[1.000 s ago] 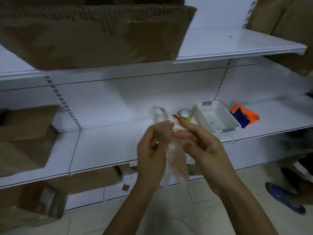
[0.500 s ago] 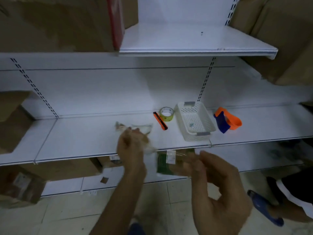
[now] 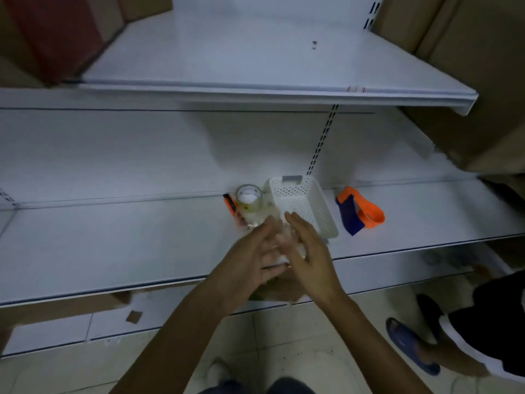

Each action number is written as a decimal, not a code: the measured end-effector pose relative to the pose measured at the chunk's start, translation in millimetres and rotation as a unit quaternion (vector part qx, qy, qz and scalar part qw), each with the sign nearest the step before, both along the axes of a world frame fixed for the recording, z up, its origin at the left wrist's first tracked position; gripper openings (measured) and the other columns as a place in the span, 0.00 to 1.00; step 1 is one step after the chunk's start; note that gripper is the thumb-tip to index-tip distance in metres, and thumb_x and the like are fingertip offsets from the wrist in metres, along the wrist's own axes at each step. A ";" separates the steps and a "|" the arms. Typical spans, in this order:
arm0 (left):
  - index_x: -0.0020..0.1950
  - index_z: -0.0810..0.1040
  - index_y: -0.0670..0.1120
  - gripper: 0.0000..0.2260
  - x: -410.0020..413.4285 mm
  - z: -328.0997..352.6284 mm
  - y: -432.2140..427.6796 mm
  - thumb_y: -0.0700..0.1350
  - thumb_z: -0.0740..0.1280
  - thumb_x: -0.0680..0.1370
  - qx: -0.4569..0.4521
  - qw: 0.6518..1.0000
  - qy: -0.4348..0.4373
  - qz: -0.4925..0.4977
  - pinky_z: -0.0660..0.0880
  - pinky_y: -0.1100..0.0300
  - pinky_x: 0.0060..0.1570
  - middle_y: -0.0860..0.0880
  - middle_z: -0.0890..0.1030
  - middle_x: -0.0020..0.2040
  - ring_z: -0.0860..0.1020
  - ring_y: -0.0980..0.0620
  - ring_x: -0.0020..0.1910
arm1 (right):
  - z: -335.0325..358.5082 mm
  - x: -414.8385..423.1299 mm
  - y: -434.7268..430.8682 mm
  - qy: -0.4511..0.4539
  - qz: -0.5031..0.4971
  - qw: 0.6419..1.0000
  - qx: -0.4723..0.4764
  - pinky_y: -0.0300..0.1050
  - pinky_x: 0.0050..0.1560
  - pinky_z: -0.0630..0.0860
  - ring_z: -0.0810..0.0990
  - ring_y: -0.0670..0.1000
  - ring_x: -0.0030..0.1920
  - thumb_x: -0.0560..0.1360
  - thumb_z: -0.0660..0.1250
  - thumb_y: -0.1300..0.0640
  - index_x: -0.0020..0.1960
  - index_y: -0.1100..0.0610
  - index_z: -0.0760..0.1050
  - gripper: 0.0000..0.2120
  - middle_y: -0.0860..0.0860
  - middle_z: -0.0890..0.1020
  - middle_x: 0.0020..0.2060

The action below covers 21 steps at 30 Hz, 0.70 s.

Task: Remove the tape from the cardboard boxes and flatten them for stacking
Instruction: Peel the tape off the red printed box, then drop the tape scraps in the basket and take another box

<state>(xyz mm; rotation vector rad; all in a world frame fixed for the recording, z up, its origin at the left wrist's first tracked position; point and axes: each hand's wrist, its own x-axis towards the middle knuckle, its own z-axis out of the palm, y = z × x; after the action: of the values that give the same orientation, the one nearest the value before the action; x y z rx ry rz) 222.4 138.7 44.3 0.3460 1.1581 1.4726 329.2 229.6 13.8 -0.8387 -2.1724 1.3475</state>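
My left hand point(image 3: 254, 260) and right hand point(image 3: 311, 260) meet palm toward palm over the front edge of the middle shelf point(image 3: 113, 251). Their fingers are stretched almost straight and press a crumpled wad of tape point(image 3: 284, 258) between them. The wad is clear, glossy and whitish, too blurred for me to tell its outline. The cardboard boxes point(image 3: 468, 66), matte brown with flat faces, stand at the right end of the smooth white metal shelving. Another with a dark red side point(image 3: 51, 38) sits on the upper shelf at left, and brown cardboard pieces point(image 3: 56, 305) lie under the middle shelf. Just beyond my fingertips is a white plastic basket point(image 3: 305, 203), rectangular, with perforated walls. To its left stand a round roll of clear tape point(image 3: 249, 196) and a slim orange box cutter point(image 3: 231, 206). To its right lies an orange-and-blue tape dispenser point(image 3: 360, 213). A small red mark point(image 3: 356, 89) on the upper shelf's edge is too small to read. A blue slipper point(image 3: 409, 345) rests on the pale floor tiles point(image 3: 284, 351).
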 end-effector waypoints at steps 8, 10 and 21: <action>0.63 0.75 0.49 0.13 -12.3 -29.0 28.0 0.47 0.62 0.79 -0.101 0.991 0.023 0.089 0.73 0.56 0.57 0.49 0.81 0.59 0.79 0.49 0.58 | -31.1 2.8 122.8 0.048 -0.222 0.964 -0.136 0.37 0.46 0.77 0.82 0.46 0.45 0.78 0.65 0.57 0.55 0.59 0.78 0.09 0.52 0.83 0.44; 0.62 0.75 0.49 0.12 -9.9 -38.2 27.8 0.47 0.60 0.81 -0.161 0.976 0.073 0.129 0.72 0.59 0.54 0.49 0.80 0.59 0.78 0.51 0.57 | -39.2 -5.9 147.7 0.052 -0.228 0.968 -0.096 0.30 0.39 0.73 0.78 0.37 0.37 0.77 0.64 0.65 0.51 0.60 0.77 0.05 0.48 0.80 0.39; 0.62 0.75 0.52 0.12 49.3 -52.1 44.6 0.51 0.60 0.80 -0.216 0.934 0.095 0.267 0.71 0.55 0.61 0.53 0.81 0.56 0.78 0.53 0.57 | -129.2 -42.7 205.3 -0.186 -0.019 0.970 0.157 0.55 0.53 0.75 0.78 0.59 0.53 0.82 0.53 0.55 0.57 0.61 0.75 0.15 0.59 0.79 0.52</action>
<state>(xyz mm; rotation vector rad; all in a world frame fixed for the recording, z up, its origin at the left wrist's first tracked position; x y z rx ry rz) 271.7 183.3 -7.8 -0.1529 1.7888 1.6065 286.6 434.9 -115.5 -1.0626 -2.5482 0.8408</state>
